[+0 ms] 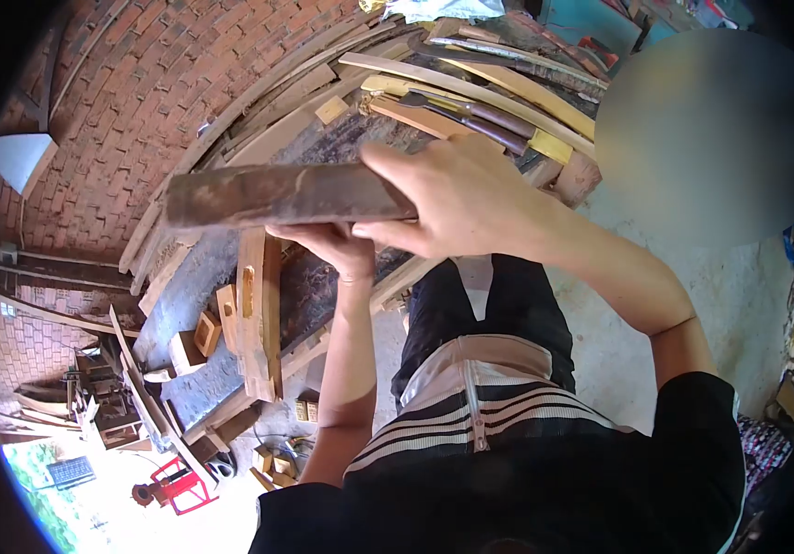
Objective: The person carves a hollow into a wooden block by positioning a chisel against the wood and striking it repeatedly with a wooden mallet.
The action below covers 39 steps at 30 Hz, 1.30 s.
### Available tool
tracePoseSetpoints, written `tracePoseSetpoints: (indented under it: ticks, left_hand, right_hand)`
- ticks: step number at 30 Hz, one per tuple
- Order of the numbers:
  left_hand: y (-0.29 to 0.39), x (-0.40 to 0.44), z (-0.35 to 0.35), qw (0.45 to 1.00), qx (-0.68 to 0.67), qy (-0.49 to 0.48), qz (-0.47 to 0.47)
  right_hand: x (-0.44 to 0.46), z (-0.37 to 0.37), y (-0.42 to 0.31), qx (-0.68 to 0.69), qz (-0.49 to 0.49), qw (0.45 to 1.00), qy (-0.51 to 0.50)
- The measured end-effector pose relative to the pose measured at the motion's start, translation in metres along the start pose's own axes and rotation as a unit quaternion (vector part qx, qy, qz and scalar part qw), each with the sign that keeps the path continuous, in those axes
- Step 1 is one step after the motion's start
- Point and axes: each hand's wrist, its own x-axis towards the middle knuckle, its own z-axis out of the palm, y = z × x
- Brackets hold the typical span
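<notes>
A thick dark brown wooden block (267, 196) is held up above the workbench, its long side lying roughly level across the view. My right hand (448, 194) grips its right end, with the thumb and fingers on either side. Beneath the block, my left hand (327, 247) supports it from below, palm upward, its fingers partly hidden by the wood. Below and left of my left hand, a squared timber (258, 314) with a slot cut in it lies on the bench (170, 314).
Long wooden strips (471, 88) and tools with dark handles (484, 120) lie along the bench's far side, by a brick wall (166, 83). Small wood blocks (203, 337) sit at the left. A red stool (184, 487) stands on the floor. A blurred round patch covers the upper right.
</notes>
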Motion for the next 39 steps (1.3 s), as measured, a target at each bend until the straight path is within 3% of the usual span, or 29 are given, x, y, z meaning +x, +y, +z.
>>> tracePoseSetpoints:
  ticks: [2,4,6,8,9,10,12,15,16,17,18,19,20,21,22,23,24,25,27,30,32,35,37,38,39]
  left_hand:
    - [-0.002,0.010,-0.008,0.999,0.003,-0.028,0.038]
    - [-0.007,0.004,-0.021,0.978,-0.196,-0.008,-0.076]
    - [0.004,-0.012,-0.009,0.996,-0.078,-0.036,-0.030]
    - [0.007,-0.014,-0.005,1.000,-0.003,-0.030,0.004]
    - [0.009,-0.013,-0.002,0.997,0.066,-0.022,0.039]
    - [0.010,-0.010,0.000,0.990,0.107,-0.051,0.075]
    - [-0.012,-0.005,-0.019,0.997,-0.034,-0.067,-0.037]
    - [0.008,-0.017,-0.002,0.999,0.015,-0.029,0.011]
    - [0.002,-0.016,-0.009,0.994,-0.087,-0.012,-0.062]
    - [-0.003,-0.013,-0.014,0.973,-0.190,0.005,-0.131]
    - [-0.008,-0.012,-0.017,0.936,-0.290,0.021,-0.198]
    - [-0.001,-0.013,-0.004,0.997,-0.066,0.026,-0.038]
    - [0.017,0.004,-0.001,0.977,0.142,-0.007,0.156]
    - [0.036,0.014,0.011,0.964,0.204,0.048,0.164]
    - [0.049,0.014,0.015,0.944,0.269,0.101,0.165]
    - [0.049,0.020,0.009,0.980,0.118,0.082,0.137]
    - [0.049,0.021,0.005,0.981,0.114,0.101,0.119]
    - [0.045,0.022,-0.001,0.980,0.110,0.109,0.128]
    - [0.041,0.025,-0.007,0.978,0.105,0.113,0.142]
    - [0.043,0.023,-0.008,0.966,0.126,0.111,0.194]
    - [0.049,0.018,0.000,0.978,0.069,0.124,0.156]
    - [0.046,0.021,-0.001,0.977,0.088,0.096,0.171]
    - [0.046,0.022,0.002,0.975,0.096,0.094,0.179]
    - [0.046,0.024,0.004,0.972,0.107,0.090,0.187]
    - [0.043,0.025,0.005,0.973,0.104,0.088,0.186]
  right_hand:
    - [0.001,-0.007,-0.002,-0.034,-0.044,0.997,0.044]
    - [-0.005,-0.015,-0.017,0.066,-0.044,0.991,0.108]
    - [-0.005,-0.018,-0.026,0.108,-0.051,0.982,0.149]
    - [-0.008,-0.013,-0.023,0.065,-0.041,0.993,0.086]
    - [-0.010,-0.007,-0.016,-0.010,-0.008,1.000,0.004]
    - [-0.013,-0.006,-0.015,-0.011,-0.007,1.000,0.008]
    - [-0.015,-0.009,-0.009,-0.030,-0.014,0.999,0.016]
    - [-0.022,-0.018,-0.025,0.053,0.002,0.997,0.058]
    - [-0.021,-0.020,-0.029,0.101,-0.005,0.990,0.100]
    - [-0.020,-0.024,-0.029,0.105,0.044,0.993,0.000]
    - [-0.021,-0.017,-0.021,0.105,0.044,0.993,0.003]
    - [-0.023,-0.001,-0.009,0.096,0.050,0.994,-0.013]
    - [-0.022,0.006,0.001,0.086,0.055,0.994,-0.028]
    - [-0.021,0.003,0.007,0.132,0.102,0.981,-0.095]
    - [-0.024,0.008,0.014,0.133,0.103,0.981,-0.096]
    - [-0.030,0.023,0.024,0.201,0.170,0.959,-0.106]
    - [-0.037,0.039,0.035,0.268,0.234,0.927,-0.117]
    - [-0.045,0.058,0.048,0.270,0.233,0.926,-0.119]
    - [-0.060,0.095,0.071,0.129,0.246,0.950,-0.146]
    - [-0.073,0.121,0.074,0.041,0.289,0.938,-0.189]
    - [-0.079,0.133,0.075,0.025,0.279,0.942,-0.184]
    - [-0.084,0.146,0.086,0.033,0.292,0.943,-0.158]
    - [-0.080,0.156,0.112,0.162,0.234,0.949,-0.134]
    - [-0.070,0.138,0.104,0.159,0.235,0.950,-0.132]
    - [-0.051,0.101,0.081,0.241,0.261,0.925,-0.138]
